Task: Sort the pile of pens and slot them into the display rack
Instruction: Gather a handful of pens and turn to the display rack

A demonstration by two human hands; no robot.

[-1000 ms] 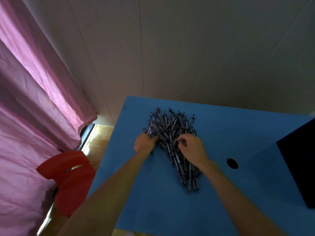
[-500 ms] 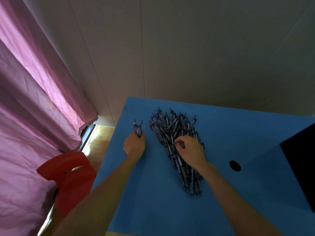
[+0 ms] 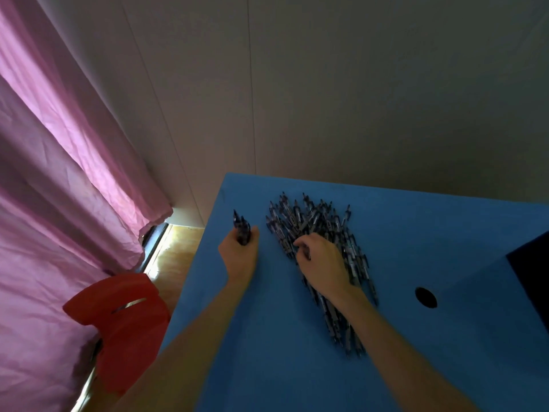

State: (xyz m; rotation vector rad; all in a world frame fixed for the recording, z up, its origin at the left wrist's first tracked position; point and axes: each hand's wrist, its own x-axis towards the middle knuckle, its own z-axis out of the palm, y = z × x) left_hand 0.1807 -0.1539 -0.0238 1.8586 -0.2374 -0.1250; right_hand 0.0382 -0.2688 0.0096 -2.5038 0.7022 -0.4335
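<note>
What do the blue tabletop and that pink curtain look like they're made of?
Blue tabletop: probably a painted or laminated board, matte, flat and even, with one round cut hole. Pink curtain: thin woven cloth, judging by its creases, hanging folds and the light glowing through.

pen pile (image 3: 315, 224) on table (image 3: 416, 233), small bunch (image 3: 242, 230) left of it, chair (image 3: 124, 322) left of table

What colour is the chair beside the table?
Red, seen in the head view: the chair left of the blue table.
</note>
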